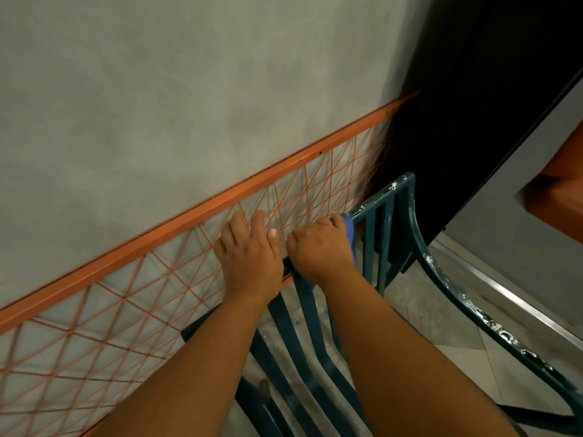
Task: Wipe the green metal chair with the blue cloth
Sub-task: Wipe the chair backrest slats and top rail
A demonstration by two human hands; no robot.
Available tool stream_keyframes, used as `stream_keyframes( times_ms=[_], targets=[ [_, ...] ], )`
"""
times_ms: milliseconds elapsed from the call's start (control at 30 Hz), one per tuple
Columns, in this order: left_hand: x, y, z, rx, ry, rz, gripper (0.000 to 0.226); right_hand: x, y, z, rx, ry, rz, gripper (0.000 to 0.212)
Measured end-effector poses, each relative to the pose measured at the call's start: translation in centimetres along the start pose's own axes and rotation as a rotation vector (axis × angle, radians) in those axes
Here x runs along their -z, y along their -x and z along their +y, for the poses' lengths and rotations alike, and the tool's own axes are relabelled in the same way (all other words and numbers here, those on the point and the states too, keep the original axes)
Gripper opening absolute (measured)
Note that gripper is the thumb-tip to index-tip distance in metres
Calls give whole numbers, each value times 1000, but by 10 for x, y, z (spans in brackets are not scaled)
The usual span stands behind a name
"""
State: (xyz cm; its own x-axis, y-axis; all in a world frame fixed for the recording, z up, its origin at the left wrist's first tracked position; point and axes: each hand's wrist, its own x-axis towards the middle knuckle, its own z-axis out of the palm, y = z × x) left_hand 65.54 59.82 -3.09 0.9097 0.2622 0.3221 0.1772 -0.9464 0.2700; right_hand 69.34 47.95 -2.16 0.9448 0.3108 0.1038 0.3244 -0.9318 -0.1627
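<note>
The green metal chair [407, 203] stands against the wall, its slatted back and chipped, curved armrest in the lower right. My right hand [318, 250] is closed over the chair's top rail with the blue cloth [348, 228] bunched under it; only the cloth's edges show beside the fingers and below the wrist. My left hand [249, 253] rests just to the left on the same rail, fingers bent over it and touching the mesh behind. Most of the rail under both hands is hidden.
An orange metal frame with diagonal wire mesh [132, 310] runs along the grey wall [189, 89] right behind the chair. A dark panel [473, 89] and a grey surface with a metal strip [511, 304] lie to the right. Tiled floor [441, 313] shows below.
</note>
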Motion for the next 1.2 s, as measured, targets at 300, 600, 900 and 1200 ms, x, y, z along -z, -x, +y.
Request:
stream_keyframes(
  times_ms=[300,600,900,1200],
  targets=[
    [1,0,2,45,-78,-15,42,-16,29,34,302,-126,147,36],
    [1,-1,4,91,-66,-24,41,-16,19,14,293,-106,157,34],
    [1,-1,5,60,-100,1,41,11,-13,20,154,139,-151,31],
    [1,-2,6,60,-90,-2,41,9,-22,19,163,117,-149,52]
  ],
)
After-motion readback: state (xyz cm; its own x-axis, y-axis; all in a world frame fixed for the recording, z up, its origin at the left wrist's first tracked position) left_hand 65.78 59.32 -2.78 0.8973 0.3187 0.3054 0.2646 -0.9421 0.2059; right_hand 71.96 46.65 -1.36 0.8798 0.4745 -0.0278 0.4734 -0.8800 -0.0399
